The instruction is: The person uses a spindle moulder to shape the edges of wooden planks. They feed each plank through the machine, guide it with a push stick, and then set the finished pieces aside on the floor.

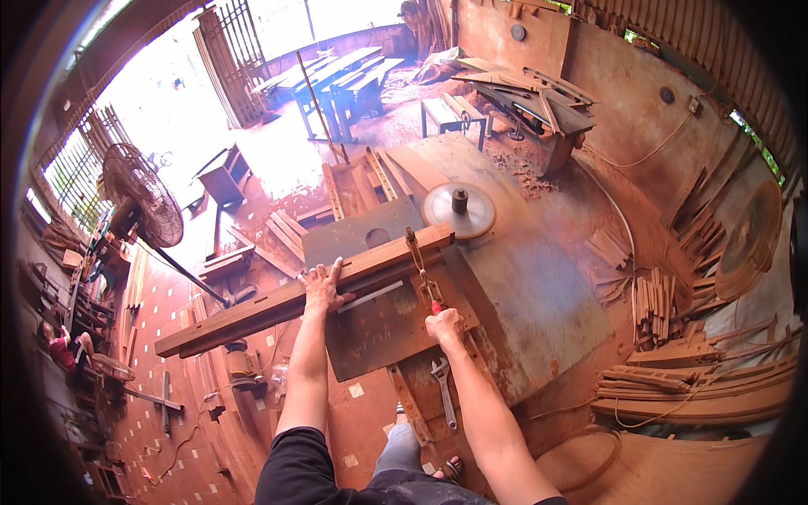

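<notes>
A long wooden beam [227, 320] lies slantwise across a dark metal sliding plate [370, 341], its left end reaching past the plate. My left hand [323, 290] rests on the beam with fingers spread. Closed round the red handle of a toggle clamp [422, 268] is my right hand [444, 326]; the clamp's arm extends over the beam near its right end. Just beyond that end sits a round saw blade [459, 212], lying flat on a spindle. An adjustable wrench [443, 391] lies below my right hand.
A pale machine table [547, 295] spreads to the right. Stacked wood strips [656, 307] and curved boards [699, 396] line the right side. A standing fan [141, 195] is at left. Farther off are blue-legged benches [337, 80] and a seated person [63, 345] at far left.
</notes>
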A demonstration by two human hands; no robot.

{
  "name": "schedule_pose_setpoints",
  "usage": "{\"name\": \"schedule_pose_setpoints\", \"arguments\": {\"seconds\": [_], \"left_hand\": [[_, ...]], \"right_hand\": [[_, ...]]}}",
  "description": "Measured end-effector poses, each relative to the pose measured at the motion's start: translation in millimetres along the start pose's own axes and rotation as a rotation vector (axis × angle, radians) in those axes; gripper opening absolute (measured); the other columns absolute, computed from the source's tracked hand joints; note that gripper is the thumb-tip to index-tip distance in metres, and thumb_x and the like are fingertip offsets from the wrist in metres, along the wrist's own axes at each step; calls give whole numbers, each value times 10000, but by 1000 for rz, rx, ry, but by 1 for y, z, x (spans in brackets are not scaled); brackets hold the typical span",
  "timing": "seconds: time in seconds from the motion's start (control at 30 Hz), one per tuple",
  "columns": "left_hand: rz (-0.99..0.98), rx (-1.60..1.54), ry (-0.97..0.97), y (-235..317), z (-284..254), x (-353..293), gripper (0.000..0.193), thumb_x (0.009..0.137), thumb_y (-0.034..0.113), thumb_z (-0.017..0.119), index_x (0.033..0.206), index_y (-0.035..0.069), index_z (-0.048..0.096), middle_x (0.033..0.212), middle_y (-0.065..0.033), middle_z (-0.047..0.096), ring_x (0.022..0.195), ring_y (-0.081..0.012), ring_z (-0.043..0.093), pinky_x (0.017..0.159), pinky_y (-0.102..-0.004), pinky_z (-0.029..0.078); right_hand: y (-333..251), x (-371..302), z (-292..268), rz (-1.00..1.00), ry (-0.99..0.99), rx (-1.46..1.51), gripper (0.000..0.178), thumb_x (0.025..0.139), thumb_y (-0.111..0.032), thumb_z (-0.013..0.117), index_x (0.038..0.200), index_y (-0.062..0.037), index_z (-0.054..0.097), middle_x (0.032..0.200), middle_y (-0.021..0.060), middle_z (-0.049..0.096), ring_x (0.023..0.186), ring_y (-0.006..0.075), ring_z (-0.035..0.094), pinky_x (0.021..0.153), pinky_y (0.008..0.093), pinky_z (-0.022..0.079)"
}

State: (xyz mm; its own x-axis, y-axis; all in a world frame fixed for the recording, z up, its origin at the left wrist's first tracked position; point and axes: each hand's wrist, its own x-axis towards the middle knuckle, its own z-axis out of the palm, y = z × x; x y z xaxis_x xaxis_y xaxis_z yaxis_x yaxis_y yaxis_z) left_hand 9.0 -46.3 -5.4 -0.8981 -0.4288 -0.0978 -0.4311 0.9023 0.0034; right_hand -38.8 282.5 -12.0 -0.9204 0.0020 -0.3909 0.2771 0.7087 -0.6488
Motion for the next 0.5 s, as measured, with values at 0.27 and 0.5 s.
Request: {"name": "schedule_pose_setpoints", "arguments": {"seconds": [0.27,0.5], "left_hand": [[19,-18,40,-4,6,1,1240,721,645,888,1709,348,201,1510,-154,407,1471,-410,389,1192,-803,201],[26,-6,46,-4,8,7,1217,724,626,889,1709,351,229,1511,-150,418,1458,-416,407,1190,-758,249]], "right_hand": [[-8,-5,-4,61,-33,7,347,878,-252,696,1048,35,789,1135,313,756,1118,451,740,965,482,599],[-7,-3,-5,77,-32,58,273,842,-233,706,936,9,790,1088,283,775,1081,434,758,950,481,609]]}}
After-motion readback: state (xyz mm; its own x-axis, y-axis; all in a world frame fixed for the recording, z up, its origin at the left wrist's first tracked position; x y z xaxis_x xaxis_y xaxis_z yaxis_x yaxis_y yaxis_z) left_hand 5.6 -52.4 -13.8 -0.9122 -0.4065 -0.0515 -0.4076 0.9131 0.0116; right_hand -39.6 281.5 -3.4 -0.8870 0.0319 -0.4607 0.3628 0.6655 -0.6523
